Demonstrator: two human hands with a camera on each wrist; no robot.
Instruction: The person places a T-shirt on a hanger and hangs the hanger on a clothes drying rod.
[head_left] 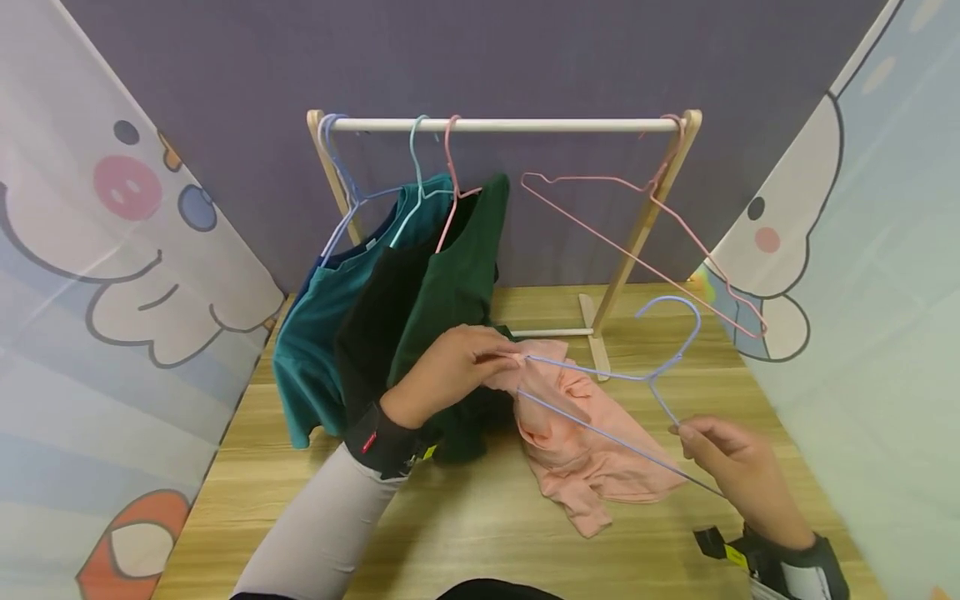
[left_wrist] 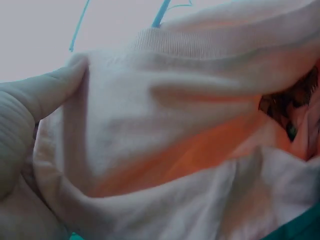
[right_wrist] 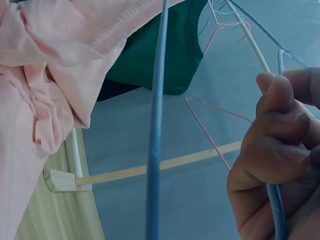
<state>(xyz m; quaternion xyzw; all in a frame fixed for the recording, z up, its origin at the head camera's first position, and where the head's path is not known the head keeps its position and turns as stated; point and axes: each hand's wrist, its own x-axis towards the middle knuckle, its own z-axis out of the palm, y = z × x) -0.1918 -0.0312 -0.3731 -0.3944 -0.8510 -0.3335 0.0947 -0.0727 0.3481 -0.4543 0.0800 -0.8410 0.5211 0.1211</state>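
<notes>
A blue clothes hanger [head_left: 609, 372] slants over the table, its hook upward. My right hand [head_left: 731, 458] grips its right shoulder, fingers curled round the wire in the right wrist view. The hanger's left end runs into a peach-pink shirt [head_left: 592, 450]. My left hand [head_left: 457, 367] pinches the shirt's fabric at that end, the thumb lying on the cloth in the left wrist view. There the ribbed neckline [left_wrist: 175, 45] shows, with a piece of blue wire [left_wrist: 161, 12] rising behind it. The rest of the shirt hangs down in folds close over the table.
A rack with a white rail [head_left: 510, 125] and wooden posts stands behind. On its left hang a teal shirt [head_left: 315, 333], a black garment [head_left: 371, 333] and a dark green garment [head_left: 450, 308]. A pink hanger [head_left: 600, 242] without clothing hangs at the right post. Cartoon-printed panels flank the table [head_left: 480, 533].
</notes>
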